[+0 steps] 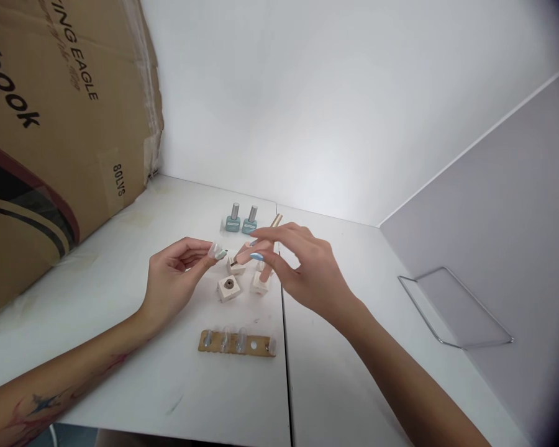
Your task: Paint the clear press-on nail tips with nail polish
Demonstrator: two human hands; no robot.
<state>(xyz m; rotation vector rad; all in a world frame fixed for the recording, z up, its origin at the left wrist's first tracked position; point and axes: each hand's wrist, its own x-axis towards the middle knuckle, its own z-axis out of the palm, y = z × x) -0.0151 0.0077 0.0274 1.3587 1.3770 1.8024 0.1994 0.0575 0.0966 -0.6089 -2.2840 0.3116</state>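
Note:
My left hand pinches a clear false nail between thumb and fingertips. Opposite it, my right hand is closed on a pinkish pen-like stick, whose dark tip points down and left towards the false nail, apart from it. A similar pinkish stick with a gold end leans upright behind my right fingers, its foot at a white block. In front sits another white block with a brown ring-like piece on top. Behind it, a further white block is partly hidden.
Two teal nail polish bottles with silver caps stand at the back. Nearer me lies a brown cardboard strip bearing several clear false nails. A large cardboard box rises on the left; a metal wire frame is at right.

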